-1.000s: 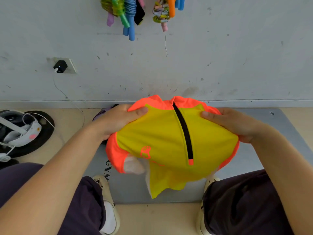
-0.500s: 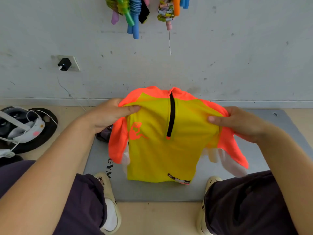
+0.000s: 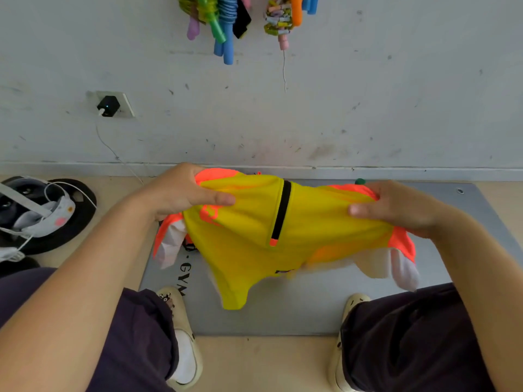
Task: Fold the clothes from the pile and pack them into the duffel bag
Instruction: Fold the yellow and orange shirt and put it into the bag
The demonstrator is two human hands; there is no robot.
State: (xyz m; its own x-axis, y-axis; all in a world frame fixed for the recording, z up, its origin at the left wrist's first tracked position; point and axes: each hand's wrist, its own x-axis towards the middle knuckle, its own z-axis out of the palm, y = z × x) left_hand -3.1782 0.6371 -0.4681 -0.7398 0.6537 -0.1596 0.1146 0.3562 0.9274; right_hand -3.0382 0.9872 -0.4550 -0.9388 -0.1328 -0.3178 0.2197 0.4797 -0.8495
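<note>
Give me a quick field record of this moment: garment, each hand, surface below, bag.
garment: yellow and orange zip jersey, held up unfolded, hem hanging
left hand: left hand grips one shoulder
right hand: right hand grips the other shoulder
surface below: grey mat on the floor
duffel bag: not in view

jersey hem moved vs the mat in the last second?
Yes. The yellow jersey hem now hangs lower over the grey mat, swung toward the left hand side.
</note>
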